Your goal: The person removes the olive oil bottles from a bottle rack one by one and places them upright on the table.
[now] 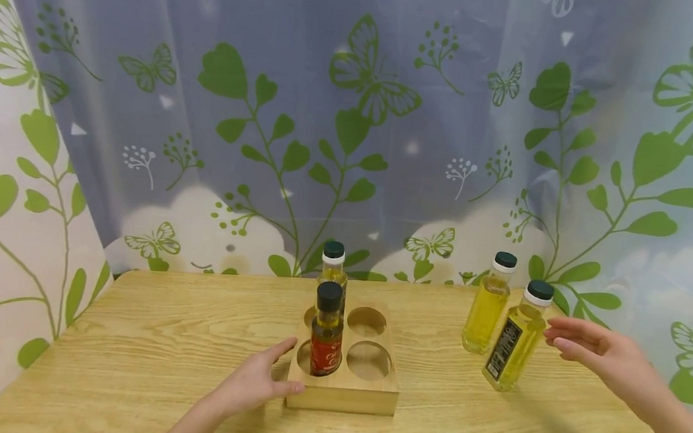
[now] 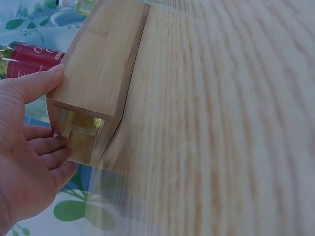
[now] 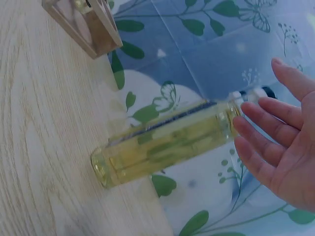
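Note:
A wooden bottle rack (image 1: 344, 399) with round holes stands on the table. My left hand (image 1: 250, 381) touches its front left corner, thumb at the upper front edge and relaxed fingers beside its open end. In the rack's left holes stand a dark-capped bottle with a red label (image 1: 326, 354) and, behind it, a green-capped bottle of yellow liquid (image 1: 333, 261). My right hand (image 1: 611, 362), fingers extended, is beside the neck of a black-labelled bottle of yellow liquid (image 1: 527, 327). In the right wrist view the fingertips overlap this bottle (image 3: 172, 145); whether they touch it I cannot tell.
Another bottle of yellow liquid (image 1: 486, 308) stands just behind and left of the black-labelled one. The rack's two right holes (image 1: 367, 361) hold nothing. A curtain (image 1: 385, 172) with leaves and butterflies hangs behind the wooden table (image 1: 197, 320).

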The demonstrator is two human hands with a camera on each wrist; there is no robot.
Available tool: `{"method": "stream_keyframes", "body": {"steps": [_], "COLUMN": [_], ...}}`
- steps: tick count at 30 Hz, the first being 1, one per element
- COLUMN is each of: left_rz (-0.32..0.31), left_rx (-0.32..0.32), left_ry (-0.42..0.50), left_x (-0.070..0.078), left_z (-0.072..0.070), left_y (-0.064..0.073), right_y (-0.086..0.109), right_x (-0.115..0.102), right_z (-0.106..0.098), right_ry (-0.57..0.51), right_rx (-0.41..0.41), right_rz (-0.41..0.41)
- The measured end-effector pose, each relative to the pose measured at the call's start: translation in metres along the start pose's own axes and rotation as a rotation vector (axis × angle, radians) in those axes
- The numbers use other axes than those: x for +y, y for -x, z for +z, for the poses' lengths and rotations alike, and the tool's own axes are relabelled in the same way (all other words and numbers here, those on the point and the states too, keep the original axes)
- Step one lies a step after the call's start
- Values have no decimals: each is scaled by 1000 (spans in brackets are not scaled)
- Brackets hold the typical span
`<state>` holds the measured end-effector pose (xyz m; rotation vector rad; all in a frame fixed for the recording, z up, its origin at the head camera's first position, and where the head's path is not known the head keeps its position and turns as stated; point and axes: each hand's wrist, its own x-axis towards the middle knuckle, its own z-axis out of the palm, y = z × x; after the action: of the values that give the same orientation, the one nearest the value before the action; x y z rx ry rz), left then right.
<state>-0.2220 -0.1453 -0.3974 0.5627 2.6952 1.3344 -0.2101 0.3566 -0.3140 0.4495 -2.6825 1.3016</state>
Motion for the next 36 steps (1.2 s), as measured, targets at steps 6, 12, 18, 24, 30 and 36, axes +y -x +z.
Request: {"method": "stream_keyframes", "body": {"steps": [6,12,18,24,30,36], "left_rz": [-4,-14,-14,-17,-20,-15], "left_rx": [-2,-5,-9,-14,-14,-16], "left_ry": [4,7,7,13,18,17], "left_x": [1,2,1,2,2,1], "left_z": [0,0,0,0,0,0], "left_y": [1,1,1,1,1,0], "right_y": [-4,-11,-23,-37,-50,-64], "right_x": [-18,-36,-52,-66,-75,-76], "right_z": [11,26,40,56,72,88], "right_ry": [-48,-43,-49,-60,-48,-60], "right_rx": [-23,-38,-66,-89,-88,-100], "right_rz": [-34,-36,-50,-72,-98,-111]}}
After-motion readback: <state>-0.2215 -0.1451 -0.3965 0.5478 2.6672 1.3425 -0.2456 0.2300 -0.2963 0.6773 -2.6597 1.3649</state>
